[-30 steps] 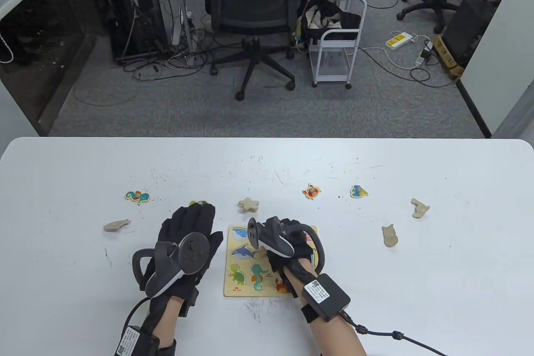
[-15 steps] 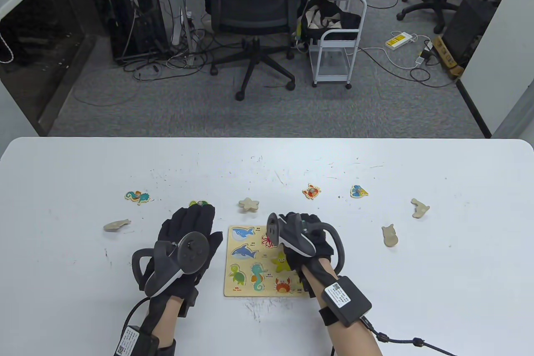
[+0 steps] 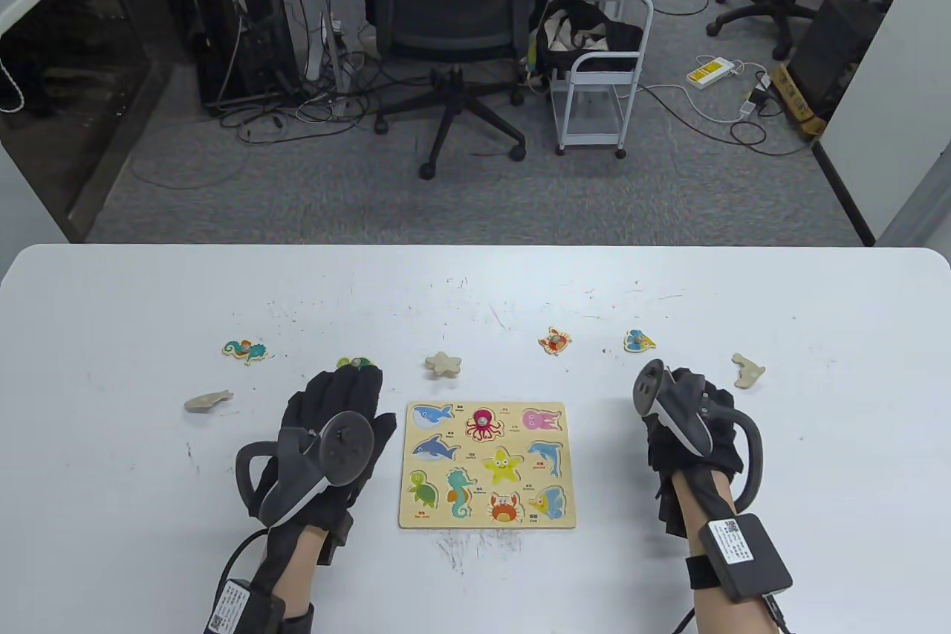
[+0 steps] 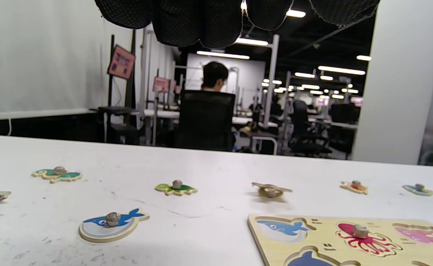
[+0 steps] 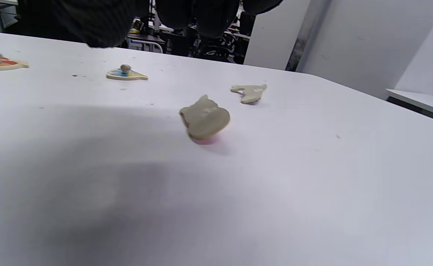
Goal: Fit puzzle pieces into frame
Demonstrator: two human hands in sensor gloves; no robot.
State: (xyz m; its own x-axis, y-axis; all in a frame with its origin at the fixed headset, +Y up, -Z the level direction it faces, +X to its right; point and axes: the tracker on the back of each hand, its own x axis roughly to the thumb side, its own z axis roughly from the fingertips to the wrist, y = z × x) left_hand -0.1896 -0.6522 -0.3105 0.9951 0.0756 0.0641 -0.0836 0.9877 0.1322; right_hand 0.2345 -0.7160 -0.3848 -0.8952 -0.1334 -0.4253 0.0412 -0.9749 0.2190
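Note:
The wooden puzzle frame (image 3: 487, 515) lies flat on the table, with a red octopus piece (image 3: 484, 424) seated in its top middle slot. My left hand (image 3: 338, 411) rests on the table just left of the frame, holding nothing. It covers a blue whale piece (image 4: 111, 224) that shows in the left wrist view. My right hand (image 3: 687, 433) is right of the frame, holding nothing. It hovers over a face-down piece (image 5: 204, 118) with a pink underside. My right fingers (image 5: 198, 14) hang above that piece, apart from it.
Loose pieces lie across the table: a seahorse (image 3: 244, 349), a turtle (image 3: 355, 363) at my left fingertips, a face-down starfish (image 3: 443, 363), a crab (image 3: 555, 340), a fish (image 3: 638, 341), and face-down pieces at the right (image 3: 747, 370) and left (image 3: 208, 401).
My right hand moved from over the frame to the right and now covers the face-down piece. The frame and its octopus piece are uncovered. My left hand has not moved.

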